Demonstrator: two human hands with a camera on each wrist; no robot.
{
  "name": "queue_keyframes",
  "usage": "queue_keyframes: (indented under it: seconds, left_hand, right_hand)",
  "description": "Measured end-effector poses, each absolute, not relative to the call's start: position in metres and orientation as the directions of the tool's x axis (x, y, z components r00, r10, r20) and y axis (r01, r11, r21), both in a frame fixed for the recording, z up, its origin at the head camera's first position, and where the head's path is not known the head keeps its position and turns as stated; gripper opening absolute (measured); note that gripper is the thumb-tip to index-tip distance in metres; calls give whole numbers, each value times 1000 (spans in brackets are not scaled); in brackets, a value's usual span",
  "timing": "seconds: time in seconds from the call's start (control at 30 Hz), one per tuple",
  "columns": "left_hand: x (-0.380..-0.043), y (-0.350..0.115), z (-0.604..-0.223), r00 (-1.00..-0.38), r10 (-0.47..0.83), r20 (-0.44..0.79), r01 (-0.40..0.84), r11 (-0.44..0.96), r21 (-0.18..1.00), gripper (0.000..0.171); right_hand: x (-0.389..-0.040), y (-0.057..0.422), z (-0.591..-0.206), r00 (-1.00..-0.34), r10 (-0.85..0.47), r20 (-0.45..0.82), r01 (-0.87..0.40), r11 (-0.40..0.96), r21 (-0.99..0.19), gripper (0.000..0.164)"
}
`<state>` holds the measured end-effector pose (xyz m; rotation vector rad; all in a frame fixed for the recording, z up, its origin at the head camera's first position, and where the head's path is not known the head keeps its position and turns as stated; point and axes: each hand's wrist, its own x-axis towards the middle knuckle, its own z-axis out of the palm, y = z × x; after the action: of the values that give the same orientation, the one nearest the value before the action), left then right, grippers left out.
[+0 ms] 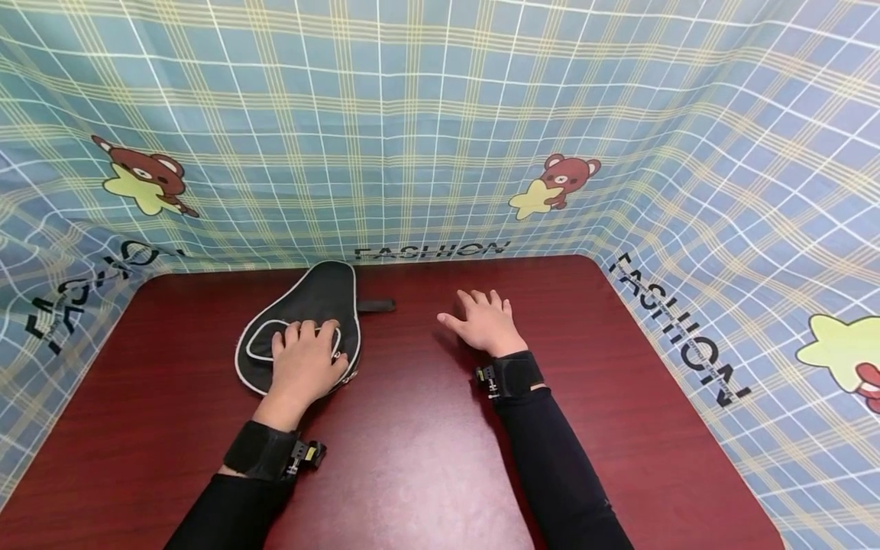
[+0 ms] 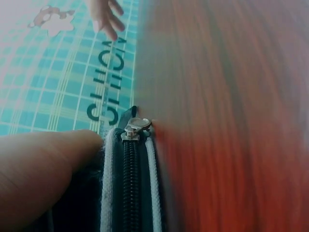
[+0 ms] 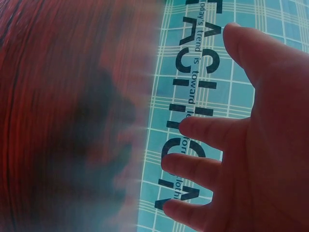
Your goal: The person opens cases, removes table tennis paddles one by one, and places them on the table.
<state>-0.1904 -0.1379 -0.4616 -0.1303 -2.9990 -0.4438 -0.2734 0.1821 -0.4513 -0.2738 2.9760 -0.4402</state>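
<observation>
The case (image 1: 323, 294) looked like matt cloth with rough corded piping (image 2: 108, 188) and a shiny metal zip pull (image 2: 140, 123), the worktop (image 1: 426, 428) like smooth, glossy wood, and the curtain (image 1: 426, 137) like softly creased cloth.

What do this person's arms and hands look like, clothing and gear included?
The left hand and right hand wear no gloves. Long black sleeves end near wide black wrist straps, each bearing a small dark device with a yellow patch.
</observation>
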Motion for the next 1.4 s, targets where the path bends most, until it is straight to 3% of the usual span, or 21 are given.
queue_keyframes:
  seconds: [1.4]
  left_hand:
    - [-187,-83,-458,-994,68,88,88,963,256,62]
  right_hand:
    - [-278,182,-458,-973,-201,-111,-161,942,-293,86]
